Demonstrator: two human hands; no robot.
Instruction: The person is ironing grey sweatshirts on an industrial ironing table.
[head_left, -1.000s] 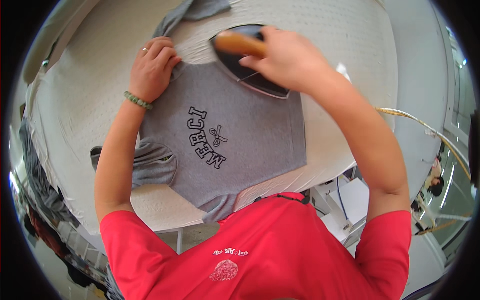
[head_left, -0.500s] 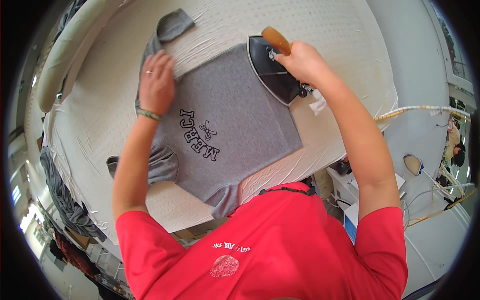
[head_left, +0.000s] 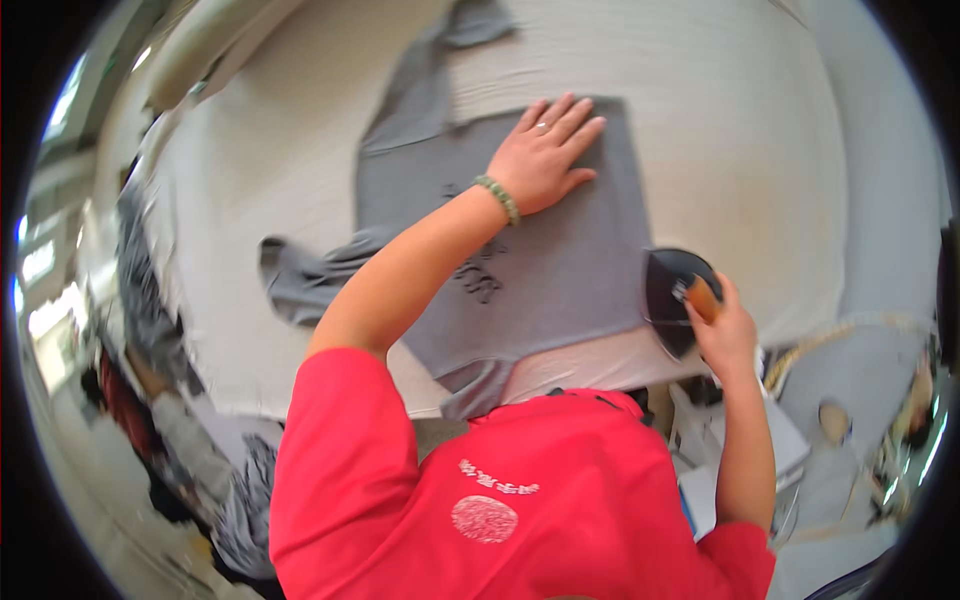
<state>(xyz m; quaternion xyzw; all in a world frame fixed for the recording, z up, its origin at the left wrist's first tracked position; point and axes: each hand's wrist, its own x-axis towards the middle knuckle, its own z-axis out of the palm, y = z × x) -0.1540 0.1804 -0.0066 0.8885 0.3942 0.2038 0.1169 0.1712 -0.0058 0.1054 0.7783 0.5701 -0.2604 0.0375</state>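
- Looking down through the head view, I see the grey T-shirt (head_left: 560, 270) spread flat on the pale padded ironing table (head_left: 740, 130), its printed chest facing up and its long axis running from the collar end near the person's red top towards the far hem.
- My left hand (head_left: 545, 160) lies open and flat on the shirt's far part, fingers spread, palm pressing the cloth; it grips nothing, and a green bead bracelet (head_left: 497, 198) sits at the wrist.
- My right hand (head_left: 725, 335) is closed around the brown wooden handle (head_left: 702, 297) of the dark iron (head_left: 675, 300), which sits at the shirt's right edge, partly on the cloth and partly on the bare table cover.
- The relation that counts: the shirt body lies to the left of the iron, so the right hand is the nearer one to the unpressed right edge, while the left hand holds the far side.
- One sleeve (head_left: 300, 280) trails off to the left and another (head_left: 440, 70) reaches towards the far edge; both are well apart from the iron.
- Open room: wide bare cover beyond and to the right of the shirt; the near table edge runs just beside the iron and the right hand, so I judge there is little margin that way.
- A pale cord (head_left: 850, 335) curves off to the right of the iron hand, past the table edge.
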